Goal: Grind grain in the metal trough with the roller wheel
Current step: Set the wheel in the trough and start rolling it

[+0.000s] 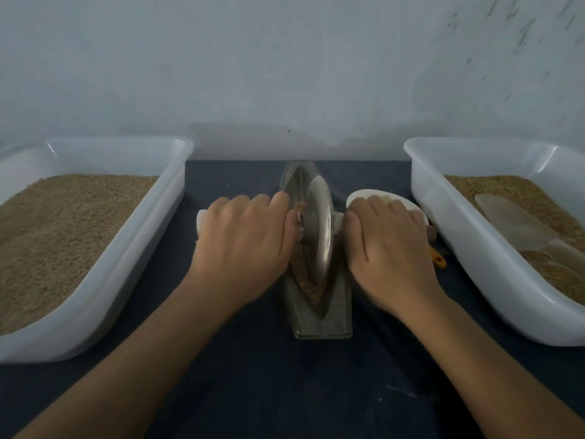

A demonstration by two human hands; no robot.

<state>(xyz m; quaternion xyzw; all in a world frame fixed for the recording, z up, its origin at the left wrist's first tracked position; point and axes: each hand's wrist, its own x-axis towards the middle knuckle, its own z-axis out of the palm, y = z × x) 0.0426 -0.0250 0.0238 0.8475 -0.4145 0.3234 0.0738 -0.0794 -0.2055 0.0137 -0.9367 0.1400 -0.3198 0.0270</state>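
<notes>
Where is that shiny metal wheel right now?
In the head view the roller wheel stands upright in the metal trough at centre, between the left hand and right hand.

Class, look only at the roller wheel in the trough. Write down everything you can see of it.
The roller wheel is a thin, dull grey metal disc standing on edge in the metal trough, leaning slightly. A pale handle runs through its centre and sticks out on both sides. The left hand grips one end, the right hand the other. Its lower rim sits in brown grain along the trough's groove.
</notes>
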